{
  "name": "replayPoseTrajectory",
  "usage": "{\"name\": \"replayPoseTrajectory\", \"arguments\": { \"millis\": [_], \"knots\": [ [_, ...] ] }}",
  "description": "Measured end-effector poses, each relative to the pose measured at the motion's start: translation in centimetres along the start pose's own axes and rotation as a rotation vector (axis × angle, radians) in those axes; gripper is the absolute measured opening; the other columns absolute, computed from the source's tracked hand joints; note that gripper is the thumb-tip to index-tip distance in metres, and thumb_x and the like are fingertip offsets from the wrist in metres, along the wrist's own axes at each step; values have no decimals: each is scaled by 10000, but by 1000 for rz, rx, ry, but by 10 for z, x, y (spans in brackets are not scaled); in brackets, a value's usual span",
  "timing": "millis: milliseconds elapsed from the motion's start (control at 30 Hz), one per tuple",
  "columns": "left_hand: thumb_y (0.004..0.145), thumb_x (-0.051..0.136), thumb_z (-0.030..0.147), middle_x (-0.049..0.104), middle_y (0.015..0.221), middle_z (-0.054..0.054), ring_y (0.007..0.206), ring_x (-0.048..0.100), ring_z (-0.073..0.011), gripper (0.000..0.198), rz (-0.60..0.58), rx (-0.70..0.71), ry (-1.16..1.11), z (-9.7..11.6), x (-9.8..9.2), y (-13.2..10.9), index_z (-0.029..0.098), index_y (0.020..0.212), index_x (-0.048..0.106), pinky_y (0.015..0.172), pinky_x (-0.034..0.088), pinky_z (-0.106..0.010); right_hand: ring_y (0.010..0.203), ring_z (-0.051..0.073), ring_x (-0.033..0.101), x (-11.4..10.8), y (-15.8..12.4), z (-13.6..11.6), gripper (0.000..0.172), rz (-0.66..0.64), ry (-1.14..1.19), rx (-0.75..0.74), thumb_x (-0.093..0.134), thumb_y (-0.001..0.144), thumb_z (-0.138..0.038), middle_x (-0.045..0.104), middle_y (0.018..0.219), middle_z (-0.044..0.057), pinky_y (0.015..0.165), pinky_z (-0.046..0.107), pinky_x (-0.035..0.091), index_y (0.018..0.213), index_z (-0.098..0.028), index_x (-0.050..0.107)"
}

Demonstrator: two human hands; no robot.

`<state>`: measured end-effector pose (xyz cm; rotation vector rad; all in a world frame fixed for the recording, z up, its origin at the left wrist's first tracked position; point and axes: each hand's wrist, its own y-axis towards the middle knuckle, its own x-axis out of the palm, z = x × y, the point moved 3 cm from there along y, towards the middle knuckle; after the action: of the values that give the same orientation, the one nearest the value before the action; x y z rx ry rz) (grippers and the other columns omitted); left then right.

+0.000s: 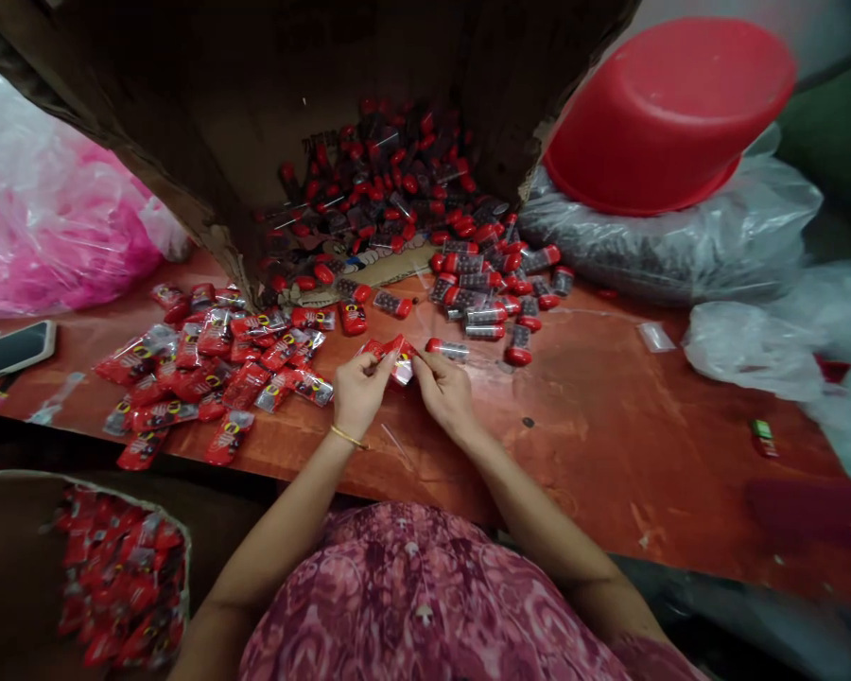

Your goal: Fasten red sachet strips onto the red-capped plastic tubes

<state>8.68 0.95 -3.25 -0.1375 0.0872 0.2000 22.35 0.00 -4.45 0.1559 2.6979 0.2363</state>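
My left hand point(363, 392) and my right hand point(445, 390) meet over the table, fingertips pinched on a small red printed packet point(402, 367). It looks like shiny plastic film; whether anything is inside is hidden. Just beyond my right fingers lies a small clear bottle point(448, 349) with a red cap and dark contents. More such bottles point(483, 314) are heaped beyond my hands, spilling from a tipped cardboard box point(184, 123). Left of my left hand is a loose pile of red printed packets point(217, 364), some with clear ends.
A phone point(14, 352) lies at the left edge, before a bag of pink material point(49, 218). Below left stands an open box point(7, 567) of red packets. A red tub point(667, 113) rests on a grey plastic bag point(652, 251). A small green-and-red item point(763, 437) lies right.
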Motion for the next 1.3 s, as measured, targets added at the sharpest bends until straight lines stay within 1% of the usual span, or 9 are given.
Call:
{"name": "replayPoseTrajectory", "arguments": {
  "millis": [100, 200, 333, 433, 600, 767, 967, 1133, 1300],
  "knots": [
    [669, 707, 310, 700, 991, -75, 1101, 573, -243, 106, 79, 189, 168, 4, -7, 8, 217, 622, 690, 935, 411, -307, 931, 214, 605, 2, 9, 5, 307, -24, -57, 5, 453, 861, -379, 670, 1014, 84, 822, 349, 449, 1051, -207, 624],
    [683, 695, 309, 648, 1171, -78, 1140, 556, -243, 84, 68, 216, 184, 6, -9, 13, 235, 711, 725, 980, 389, -330, 988, 230, 593, 5, 13, 9, 446, -9, -19, 2, 509, 831, -431, 644, 1105, 127, 857, 370, 448, 1190, -170, 553],
    [706, 675, 323, 704, 1021, -92, 1060, 600, -238, 138, -19, 170, 51, 4, -4, 12, 199, 660, 717, 885, 443, -308, 961, 217, 584, 6, 14, 5, 362, 37, 2, -96, 526, 835, -418, 665, 1056, 95, 864, 365, 423, 1110, -197, 606],
    [676, 700, 350, 719, 867, -77, 814, 641, -193, 201, -20, 60, -80, 0, 2, 10, 162, 740, 726, 730, 472, -274, 816, 184, 588, 3, 14, -3, 250, 65, 24, -162, 502, 858, -399, 683, 858, 48, 788, 326, 415, 833, -207, 660],
    [630, 725, 460, 663, 665, -17, 629, 566, -110, 332, -100, -89, -289, -1, 11, -1, 137, 702, 692, 630, 447, -225, 513, 123, 433, -2, 14, -10, 417, 75, -7, -196, 409, 902, -365, 470, 493, -26, 585, 269, 340, 520, -202, 452],
    [449, 817, 491, 636, 630, -3, 594, 573, -103, 438, -225, -482, -457, 1, 11, -15, 141, 649, 643, 569, 464, -222, 584, 142, 486, -1, 8, -14, 321, -11, -80, -251, 428, 897, -325, 554, 592, 8, 606, 271, 353, 616, -198, 517],
    [434, 851, 385, 615, 535, 10, 525, 551, -78, 381, -126, -431, -486, 5, 8, -11, 115, 566, 617, 528, 446, -193, 636, 158, 535, -2, 9, -16, 413, -121, -223, -281, 310, 946, -356, 618, 650, 35, 659, 286, 385, 680, -190, 578],
    [490, 847, 302, 612, 526, 26, 463, 543, -63, 322, -46, -533, -566, 3, 3, -4, 130, 598, 598, 493, 451, -178, 1009, 296, 522, -39, 29, 9, 376, -110, -739, -221, 459, 883, -375, 616, 1162, 168, 847, 416, 373, 1142, -125, 569],
    [556, 819, 297, 598, 520, 39, 455, 552, -69, 301, -52, -573, -580, 2, 3, -3, 147, 612, 564, 471, 453, -178, 994, 317, 533, -58, 26, 41, 343, -159, -940, -123, 524, 851, -345, 630, 1123, 181, 792, 408, 395, 1108, -129, 595]
  ]
}}
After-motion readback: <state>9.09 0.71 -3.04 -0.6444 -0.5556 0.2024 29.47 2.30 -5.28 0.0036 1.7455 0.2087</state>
